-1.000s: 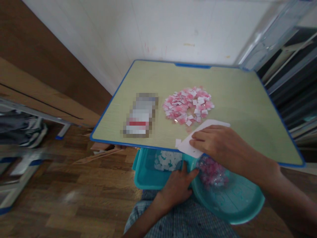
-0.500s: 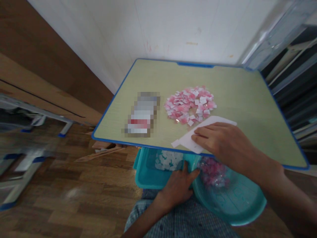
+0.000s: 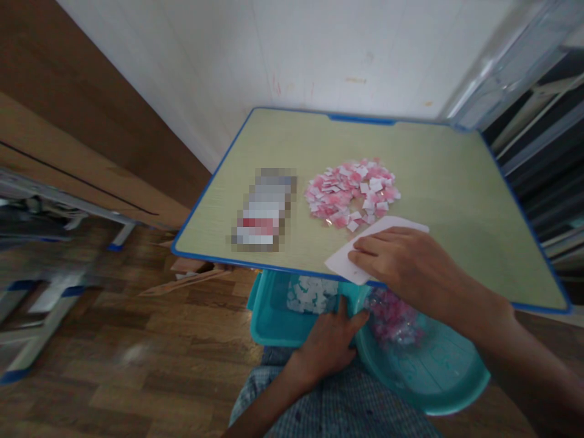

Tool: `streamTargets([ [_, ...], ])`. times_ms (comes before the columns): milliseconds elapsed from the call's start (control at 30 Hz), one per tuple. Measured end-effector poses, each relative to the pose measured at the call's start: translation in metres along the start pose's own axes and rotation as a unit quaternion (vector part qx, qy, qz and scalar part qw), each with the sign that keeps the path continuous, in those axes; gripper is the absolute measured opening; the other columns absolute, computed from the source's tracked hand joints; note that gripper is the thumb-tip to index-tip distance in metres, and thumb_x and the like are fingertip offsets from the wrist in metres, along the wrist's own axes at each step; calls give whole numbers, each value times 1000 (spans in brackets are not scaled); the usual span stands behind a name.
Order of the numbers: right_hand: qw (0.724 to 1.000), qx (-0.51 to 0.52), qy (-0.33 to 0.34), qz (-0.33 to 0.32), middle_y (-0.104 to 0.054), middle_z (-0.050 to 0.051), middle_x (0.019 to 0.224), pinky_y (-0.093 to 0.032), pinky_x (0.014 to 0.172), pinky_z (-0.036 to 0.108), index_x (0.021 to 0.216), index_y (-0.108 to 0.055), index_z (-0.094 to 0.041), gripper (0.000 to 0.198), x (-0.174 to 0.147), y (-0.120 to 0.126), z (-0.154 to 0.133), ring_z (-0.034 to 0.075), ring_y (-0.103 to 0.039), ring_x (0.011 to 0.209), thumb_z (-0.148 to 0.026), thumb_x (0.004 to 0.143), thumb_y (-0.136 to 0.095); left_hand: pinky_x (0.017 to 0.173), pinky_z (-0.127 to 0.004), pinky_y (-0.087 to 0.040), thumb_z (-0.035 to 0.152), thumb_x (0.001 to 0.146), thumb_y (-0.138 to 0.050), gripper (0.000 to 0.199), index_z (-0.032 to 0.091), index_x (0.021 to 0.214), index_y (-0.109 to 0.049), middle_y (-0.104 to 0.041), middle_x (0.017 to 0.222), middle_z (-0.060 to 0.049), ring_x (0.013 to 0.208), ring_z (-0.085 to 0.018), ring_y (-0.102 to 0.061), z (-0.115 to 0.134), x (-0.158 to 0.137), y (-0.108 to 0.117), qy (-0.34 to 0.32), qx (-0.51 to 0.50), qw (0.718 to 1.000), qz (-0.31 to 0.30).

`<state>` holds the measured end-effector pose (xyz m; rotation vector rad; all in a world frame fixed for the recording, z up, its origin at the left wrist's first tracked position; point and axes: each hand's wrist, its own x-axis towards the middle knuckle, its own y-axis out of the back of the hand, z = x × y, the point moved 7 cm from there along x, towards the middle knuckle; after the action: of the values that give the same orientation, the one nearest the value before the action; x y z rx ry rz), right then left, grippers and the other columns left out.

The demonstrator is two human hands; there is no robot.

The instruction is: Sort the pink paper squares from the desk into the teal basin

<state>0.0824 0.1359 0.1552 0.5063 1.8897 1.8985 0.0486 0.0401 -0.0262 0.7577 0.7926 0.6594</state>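
Note:
My right hand [image 3: 392,252] is pressed on a white card [image 3: 404,222] at the near edge of the table, its fingers closed over the card. The underside of that hand is hidden. Beyond the card is a round heap of small pink and white square pieces [image 3: 337,191]. Below the table edge, my left hand [image 3: 326,344] lies against the rims with index finger and thumb stretched apart. It is between a teal tray [image 3: 274,331] with white paper bits [image 3: 312,293] and a round teal basin [image 3: 456,398] with pink pieces in clear plastic [image 3: 395,316].
The small yellowish table [image 3: 438,164] has a blue rim and stands against a white wall. A pixelated phone-like object [image 3: 264,210] lies on its left side. Folded table legs [image 3: 45,322] and wood scraps [image 3: 187,280] are on the floor at left.
The small white slip that stuck out past the card's left end is no longer seen there. My right hand and the card have shifted slightly. My left hand stays in place.

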Motion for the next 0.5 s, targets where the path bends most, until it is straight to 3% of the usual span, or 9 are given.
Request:
streamTargets([
  [133,1000,-7,-1,9,-70,6,96,-45,70,32,95,-69,-19,22,-6,0,6,19,-61,80,-10,84,-52,74,-44,-47,24,78,-55,66,32,137,-28,-35,132,-17,90,-31,-58,0,0,-2,1,-4,1000,-9],
  [300,993,-75,-77,48,-70,5,101,-45,70,34,103,-67,-20,30,-25,10,37,20,-63,79,-7,85,-47,77,-47,-47,24,79,-55,67,31,138,-26,-33,134,-20,93,-33,-59,1,0,-3,-6,0,1000,-19],
  [500,995,-54,-84,19,-70,3,101,-44,69,33,105,-67,-23,35,-17,1,47,19,-64,82,-5,85,-44,77,-46,-47,23,77,-57,69,30,139,-27,-33,134,-21,92,-33,-60,1,0,-1,-4,-1,1000,-14],
])
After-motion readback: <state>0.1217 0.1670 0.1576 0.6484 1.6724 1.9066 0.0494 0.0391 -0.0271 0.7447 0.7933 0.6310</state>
